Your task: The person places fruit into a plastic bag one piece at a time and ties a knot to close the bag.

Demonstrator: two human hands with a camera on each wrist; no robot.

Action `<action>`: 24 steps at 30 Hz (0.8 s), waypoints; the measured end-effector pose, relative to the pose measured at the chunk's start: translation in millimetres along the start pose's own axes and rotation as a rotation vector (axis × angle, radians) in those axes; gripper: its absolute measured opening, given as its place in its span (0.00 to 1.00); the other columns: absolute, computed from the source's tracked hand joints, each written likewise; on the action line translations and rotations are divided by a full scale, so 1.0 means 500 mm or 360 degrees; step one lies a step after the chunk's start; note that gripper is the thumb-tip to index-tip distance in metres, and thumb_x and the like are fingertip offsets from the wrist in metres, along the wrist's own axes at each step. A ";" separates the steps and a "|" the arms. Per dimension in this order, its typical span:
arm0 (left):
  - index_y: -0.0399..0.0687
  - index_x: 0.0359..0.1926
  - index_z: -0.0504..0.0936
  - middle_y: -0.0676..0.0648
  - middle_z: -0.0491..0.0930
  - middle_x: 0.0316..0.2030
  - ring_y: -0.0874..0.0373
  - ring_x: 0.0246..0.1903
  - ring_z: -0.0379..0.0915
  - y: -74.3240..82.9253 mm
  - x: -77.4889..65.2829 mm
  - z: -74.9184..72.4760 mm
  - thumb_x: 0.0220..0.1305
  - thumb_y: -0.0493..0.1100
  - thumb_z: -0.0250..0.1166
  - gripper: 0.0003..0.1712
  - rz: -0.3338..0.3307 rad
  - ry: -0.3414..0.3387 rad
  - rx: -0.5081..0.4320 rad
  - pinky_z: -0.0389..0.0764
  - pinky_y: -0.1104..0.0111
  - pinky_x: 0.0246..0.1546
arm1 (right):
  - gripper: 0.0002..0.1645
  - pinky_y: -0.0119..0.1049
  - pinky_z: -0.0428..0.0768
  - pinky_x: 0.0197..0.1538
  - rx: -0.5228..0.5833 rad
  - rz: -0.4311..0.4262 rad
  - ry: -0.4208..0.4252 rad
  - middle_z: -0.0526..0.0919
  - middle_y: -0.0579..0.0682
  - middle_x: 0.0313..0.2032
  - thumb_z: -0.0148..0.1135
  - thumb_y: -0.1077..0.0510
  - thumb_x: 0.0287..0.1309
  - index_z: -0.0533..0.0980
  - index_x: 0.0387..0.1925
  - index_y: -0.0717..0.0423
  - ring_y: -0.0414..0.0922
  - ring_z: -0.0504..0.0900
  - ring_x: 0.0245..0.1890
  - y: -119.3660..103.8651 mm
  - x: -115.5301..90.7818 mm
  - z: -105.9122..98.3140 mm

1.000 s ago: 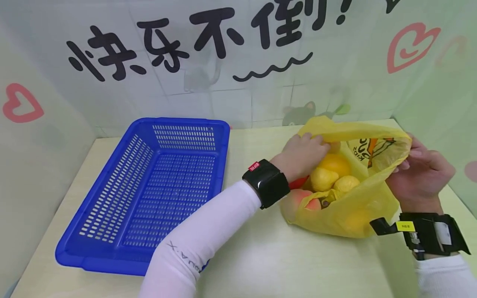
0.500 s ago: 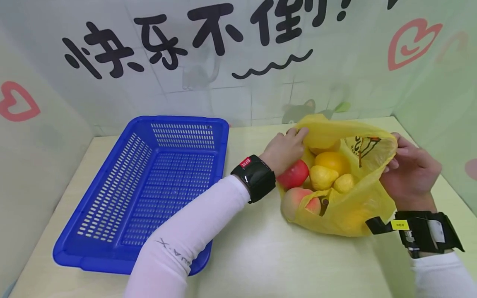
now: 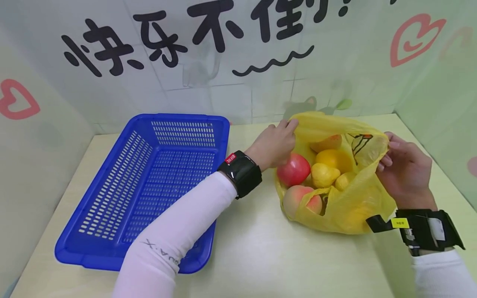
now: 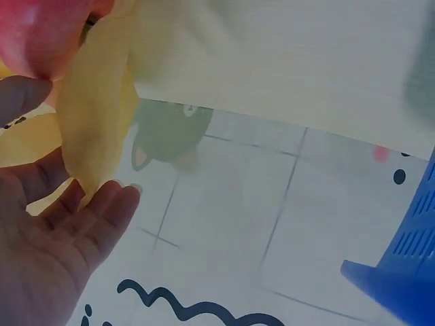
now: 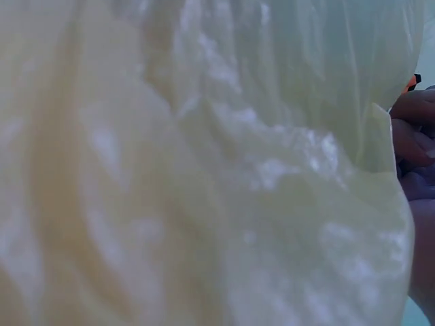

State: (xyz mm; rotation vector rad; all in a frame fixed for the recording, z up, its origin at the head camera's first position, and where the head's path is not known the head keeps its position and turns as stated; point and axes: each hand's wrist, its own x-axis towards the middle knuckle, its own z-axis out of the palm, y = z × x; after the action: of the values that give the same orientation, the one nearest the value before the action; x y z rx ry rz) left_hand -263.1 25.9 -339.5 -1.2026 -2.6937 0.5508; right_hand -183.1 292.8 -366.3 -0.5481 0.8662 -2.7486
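Note:
A yellow plastic bag (image 3: 335,219) stands on the table with its mouth spread. My left hand (image 3: 273,142) grips its left rim; in the left wrist view the fingers of that hand (image 4: 68,231) curl at the bag's edge, with the thumb by the red apple. On the other side, my right hand (image 3: 408,169) pinches the right rim. Inside the bag lie a red apple (image 3: 294,169), a peach (image 3: 296,200), a lemon (image 3: 323,175), an orange (image 3: 333,160) and other fruit. Bag film (image 5: 238,204) fills most of the right wrist view.
A blue plastic basket (image 3: 220,165) with slotted walls stands on the left of the table (image 3: 253,256), with no fruit in it. Printed sheets (image 3: 253,99) line the back and both sides.
My left hand has drawn back from over the fruit to the bag's left rim, uncovering the red apple. The right hand has shifted slightly left with the right rim.

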 end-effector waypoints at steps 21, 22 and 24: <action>0.41 0.56 0.76 0.40 0.64 0.57 0.52 0.45 0.73 0.005 -0.019 -0.010 0.71 0.36 0.57 0.15 -0.0212 0.0155 -0.0157 0.84 0.74 0.39 | 0.32 0.39 0.79 0.34 0.0021 0.0010 -0.0022 0.69 0.55 0.23 0.20 0.59 0.71 0.73 0.34 0.70 0.51 0.74 0.28 0.003 0.005 0.005; 0.41 0.57 0.75 0.40 0.62 0.59 0.52 0.45 0.73 0.005 -0.019 -0.011 0.71 0.37 0.56 0.15 -0.0226 0.0140 -0.0210 0.84 0.74 0.39 | 0.32 0.39 0.79 0.35 0.0030 0.0003 -0.0023 0.69 0.55 0.23 0.20 0.59 0.71 0.73 0.34 0.70 0.52 0.75 0.29 0.002 0.005 0.005; 0.42 0.58 0.74 0.40 0.60 0.61 0.51 0.45 0.72 0.005 -0.018 -0.014 0.71 0.39 0.57 0.16 -0.0255 0.0102 -0.0328 0.84 0.73 0.39 | 0.32 0.40 0.80 0.36 0.0038 -0.0015 -0.0028 0.69 0.56 0.24 0.20 0.59 0.71 0.73 0.34 0.70 0.53 0.76 0.31 0.000 0.006 0.006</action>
State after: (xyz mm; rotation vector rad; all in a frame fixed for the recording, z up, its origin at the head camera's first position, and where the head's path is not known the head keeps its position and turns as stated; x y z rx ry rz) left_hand -253.5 22.8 -333.7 -1.0146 -2.8128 0.2133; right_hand -184.4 290.3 -363.4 -0.5728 0.8278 -2.7542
